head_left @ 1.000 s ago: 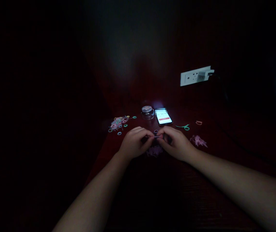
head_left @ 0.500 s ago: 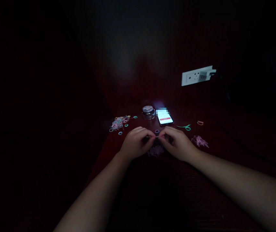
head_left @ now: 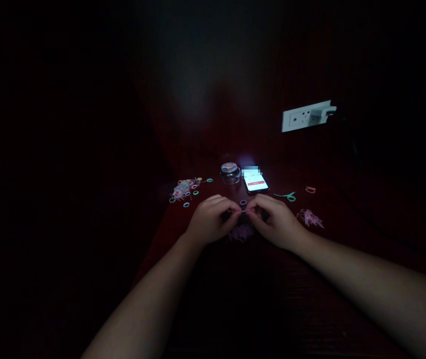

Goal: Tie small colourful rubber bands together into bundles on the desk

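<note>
Between the fingertips of both hands runs a thin pinkish strand [head_left: 245, 211], short and nearly level. My left hand [head_left: 213, 218] pinches its left end, and my right hand [head_left: 274, 220] pinches the other. Just beyond the fingertips lies a small purple ring [head_left: 243, 203]. Under and in front of the hands is a dim heap of purple strands [head_left: 241, 232]. A second pile of pink-purple strands [head_left: 311, 218] lies right of my right hand. Left of my left hand, a mixed pile [head_left: 184, 189] holds pink strands and several coloured rings.
A clear jar with a patterned lid [head_left: 229, 168] stands behind the hands, beside a lit phone [head_left: 256, 183]. Green scissors [head_left: 290, 197] and an orange band [head_left: 310, 190] lie at the right. A socket [head_left: 307, 117] with a plug is on the dark wall. The dark red table [head_left: 160, 234] ends at the left.
The view has shifted very slightly. Both hands keep their pinch on the strand, with hardly any movement.
</note>
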The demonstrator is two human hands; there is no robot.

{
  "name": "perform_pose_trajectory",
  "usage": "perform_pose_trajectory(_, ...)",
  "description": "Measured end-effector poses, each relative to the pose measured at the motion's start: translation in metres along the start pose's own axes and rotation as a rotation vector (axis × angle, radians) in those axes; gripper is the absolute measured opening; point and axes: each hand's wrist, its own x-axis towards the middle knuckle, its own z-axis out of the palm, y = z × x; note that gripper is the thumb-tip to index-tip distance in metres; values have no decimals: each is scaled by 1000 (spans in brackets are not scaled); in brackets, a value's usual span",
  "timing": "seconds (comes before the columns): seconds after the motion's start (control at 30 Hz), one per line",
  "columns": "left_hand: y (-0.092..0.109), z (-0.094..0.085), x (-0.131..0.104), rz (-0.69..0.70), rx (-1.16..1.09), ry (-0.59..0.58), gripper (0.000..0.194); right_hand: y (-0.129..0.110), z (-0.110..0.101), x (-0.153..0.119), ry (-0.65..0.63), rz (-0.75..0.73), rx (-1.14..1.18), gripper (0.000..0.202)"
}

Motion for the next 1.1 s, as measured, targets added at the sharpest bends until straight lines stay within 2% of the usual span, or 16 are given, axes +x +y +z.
perform_pose_trajectory(0.47, 0, 1, -1, -17, 18, -12, 12, -1, -2, 0, 12, -25, 0, 9)
perform_pose_trajectory(1.1, -1, 1, -1, -29, 22, 28, 7, -1, -2, -1, 16, 47, -17, 6)
